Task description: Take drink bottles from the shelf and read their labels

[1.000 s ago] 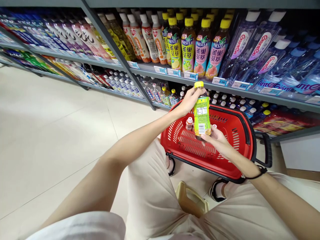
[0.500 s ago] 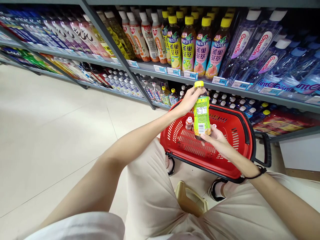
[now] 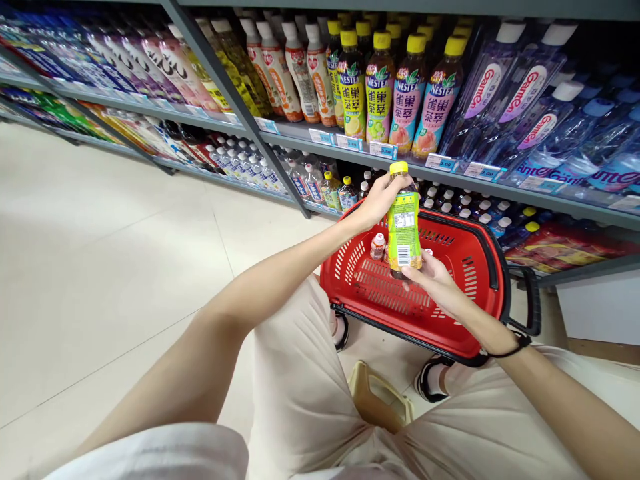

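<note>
While gripping the upright yellow-capped green-labelled plastic bottle above the red plastic basket, I am closing my left hand round its neck, right hand its base.

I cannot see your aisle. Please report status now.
Left hand grips tea bottle near cap; right hand supports base. Red basket directly below. Nothing blocking.

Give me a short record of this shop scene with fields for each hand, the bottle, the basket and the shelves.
left hand: grips the neck of the bottle, just under its yellow cap
right hand: supports the bottle's base from below
bottle: green label, upright, back label toward the camera, held over the basket
basket: red, on the floor, with a small bottle inside
shelves: rows of bottled drinks, price tags along the edge
</note>
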